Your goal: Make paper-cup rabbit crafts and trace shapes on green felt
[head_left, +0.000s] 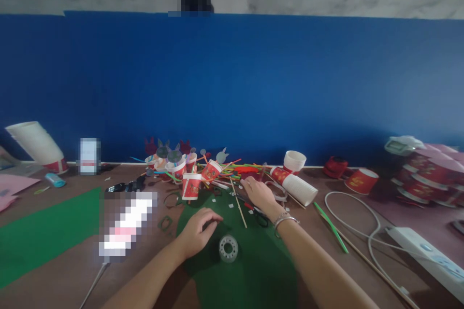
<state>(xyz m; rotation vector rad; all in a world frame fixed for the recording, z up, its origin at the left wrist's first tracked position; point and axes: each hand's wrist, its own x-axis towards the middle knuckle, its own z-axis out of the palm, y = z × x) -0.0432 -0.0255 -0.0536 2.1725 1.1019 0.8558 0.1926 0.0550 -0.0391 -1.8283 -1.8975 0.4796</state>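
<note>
My left hand (203, 231) hovers over the left part of a dark green sheet (253, 275), fingers curved and apart with nothing in them. Just right of it a roll of tape (228, 249) lies on the sheet. My right hand (259, 194), with a bracelet at the wrist, reaches to the edge of a pile of coloured sticks (250, 170); its fingertips are over the pile, and whether they grip anything is too small to tell. Dark-handled scissors (261, 218) lie beneath its wrist. A thin wooden stick (238, 203) lies between the hands. Red paper cups (191, 187) with animal cutouts stand behind.
Stacked paper cups (299, 189) lie right of the pile. Farther right are a green strip (331, 228), a looped white cable (379, 224) and a power strip (427, 253). On the left are a green sheet (50, 231), a blurred phone (126, 224) and sunglasses (125, 186).
</note>
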